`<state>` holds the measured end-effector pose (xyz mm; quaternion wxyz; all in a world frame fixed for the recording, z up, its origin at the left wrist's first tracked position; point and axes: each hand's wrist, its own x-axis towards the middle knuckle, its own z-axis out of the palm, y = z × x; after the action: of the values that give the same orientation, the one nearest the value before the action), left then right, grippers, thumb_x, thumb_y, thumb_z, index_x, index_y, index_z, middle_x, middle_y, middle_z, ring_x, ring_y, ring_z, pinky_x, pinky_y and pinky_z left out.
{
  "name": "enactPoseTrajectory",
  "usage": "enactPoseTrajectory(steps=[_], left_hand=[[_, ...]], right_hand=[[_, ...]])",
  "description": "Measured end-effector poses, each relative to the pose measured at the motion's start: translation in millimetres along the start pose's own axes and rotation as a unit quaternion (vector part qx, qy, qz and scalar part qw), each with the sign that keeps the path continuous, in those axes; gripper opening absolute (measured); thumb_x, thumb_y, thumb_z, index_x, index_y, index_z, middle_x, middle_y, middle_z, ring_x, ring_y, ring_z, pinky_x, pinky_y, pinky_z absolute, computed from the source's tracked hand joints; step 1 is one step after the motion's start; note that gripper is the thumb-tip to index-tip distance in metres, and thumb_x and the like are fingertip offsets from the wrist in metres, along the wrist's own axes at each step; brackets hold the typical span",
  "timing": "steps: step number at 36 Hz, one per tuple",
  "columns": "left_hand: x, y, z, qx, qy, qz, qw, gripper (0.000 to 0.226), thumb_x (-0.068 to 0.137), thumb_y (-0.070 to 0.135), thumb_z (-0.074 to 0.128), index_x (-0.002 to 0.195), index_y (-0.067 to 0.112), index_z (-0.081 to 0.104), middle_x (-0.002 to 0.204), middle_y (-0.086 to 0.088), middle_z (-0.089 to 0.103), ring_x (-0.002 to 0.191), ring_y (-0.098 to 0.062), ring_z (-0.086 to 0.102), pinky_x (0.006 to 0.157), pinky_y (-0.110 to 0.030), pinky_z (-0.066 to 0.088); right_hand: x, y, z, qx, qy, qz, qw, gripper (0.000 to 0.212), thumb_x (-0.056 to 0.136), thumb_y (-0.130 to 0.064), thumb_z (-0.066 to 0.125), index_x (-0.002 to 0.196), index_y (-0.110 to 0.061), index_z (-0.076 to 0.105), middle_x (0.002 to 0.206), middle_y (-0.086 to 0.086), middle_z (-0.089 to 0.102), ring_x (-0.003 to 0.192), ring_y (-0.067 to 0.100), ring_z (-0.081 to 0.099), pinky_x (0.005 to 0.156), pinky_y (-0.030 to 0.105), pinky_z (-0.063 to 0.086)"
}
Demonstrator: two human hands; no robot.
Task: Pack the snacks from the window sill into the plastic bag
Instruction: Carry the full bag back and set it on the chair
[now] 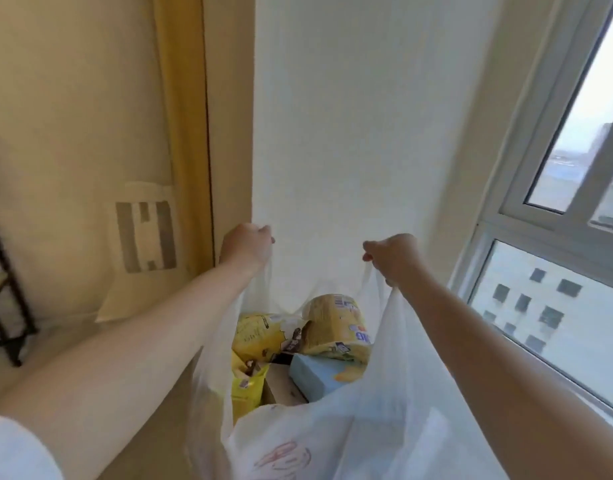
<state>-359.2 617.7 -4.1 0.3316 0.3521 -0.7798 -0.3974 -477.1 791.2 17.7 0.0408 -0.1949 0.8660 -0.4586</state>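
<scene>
One plastic bag. Inside show three yellow snack packs, one blue box and one brown box. Two hands.

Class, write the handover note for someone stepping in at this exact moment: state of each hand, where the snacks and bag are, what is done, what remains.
Left hand: grips the left handle of the plastic bag, held up.
Right hand: grips the right handle; the bag hangs open between both hands.
In the bag: yellow snack packets, a yellow round tub, a light blue box, and a brown box.
Done: these snacks are packed.
Left: the window sill is mostly out of view, so check it for any remaining snacks.
</scene>
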Motion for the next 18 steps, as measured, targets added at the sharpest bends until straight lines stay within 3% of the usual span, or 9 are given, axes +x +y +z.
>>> enactPoseTrajectory(steps=[3,5,8,11,15,18], left_hand=[[-3,-22,-37,0.005,0.055,-0.020,0.998,0.032,0.099,0.020,0.038,0.092,0.007,0.066,0.090,-0.005,0.058,0.075,-0.019,0.052,0.058,-0.024,0.035],[-3,-38,-60,0.013,0.098,-0.039,0.994,0.032,0.099,0.022,0.038,0.088,0.009,0.065,0.090,-0.004,0.059,0.080,-0.020,0.052,0.062,-0.026,0.036],[0,-61,-94,0.027,0.149,-0.071,0.986,0.032,0.097,0.020,0.039,0.076,0.012,0.062,0.091,0.000,0.061,0.085,-0.019,0.054,0.069,-0.026,0.035],[4,-85,-124,0.018,0.163,-0.094,0.982,0.040,0.095,0.016,0.039,0.058,0.015,0.055,0.089,0.000,0.061,0.083,-0.016,0.053,0.064,-0.024,0.033],[12,-128,-163,-0.011,0.188,-0.144,0.971,0.042,0.094,0.014,0.040,0.055,0.018,0.053,0.084,-0.003,0.061,0.076,-0.018,0.054,0.066,-0.026,0.035],[20,-159,-193,-0.067,0.195,-0.179,0.962,0.036,0.096,0.014,0.042,0.061,0.020,0.048,0.076,-0.002,0.057,0.060,-0.009,0.048,0.058,-0.021,0.037]], right_hand=[[-6,-23,36,0.038,-0.061,-0.005,0.997,0.023,0.087,-0.013,0.055,0.069,-0.006,0.067,0.027,-0.016,0.044,0.019,0.003,0.034,0.035,0.018,0.029],[-11,-37,59,0.075,-0.117,0.001,0.990,0.024,0.092,-0.010,0.050,0.076,0.001,0.065,0.028,-0.012,0.045,0.021,0.002,0.035,0.038,0.020,0.030],[-14,-52,94,0.204,-0.162,0.058,0.964,0.033,0.093,-0.012,0.049,0.062,-0.004,0.057,0.041,0.001,0.051,0.025,0.010,0.041,0.043,0.019,0.029],[-20,-65,132,0.284,-0.190,0.088,0.936,0.029,0.089,-0.006,0.047,0.061,-0.007,0.052,0.038,0.001,0.051,0.029,0.012,0.044,0.044,0.017,0.029],[-33,-91,184,0.290,-0.236,0.072,0.925,0.028,0.092,-0.011,0.049,0.066,-0.005,0.057,0.050,0.005,0.058,0.042,0.016,0.055,0.045,0.018,0.037],[-39,-109,226,0.246,-0.264,0.057,0.931,0.032,0.097,-0.023,0.048,0.075,-0.007,0.066,0.051,-0.003,0.067,0.045,0.009,0.065,0.047,0.021,0.045]])
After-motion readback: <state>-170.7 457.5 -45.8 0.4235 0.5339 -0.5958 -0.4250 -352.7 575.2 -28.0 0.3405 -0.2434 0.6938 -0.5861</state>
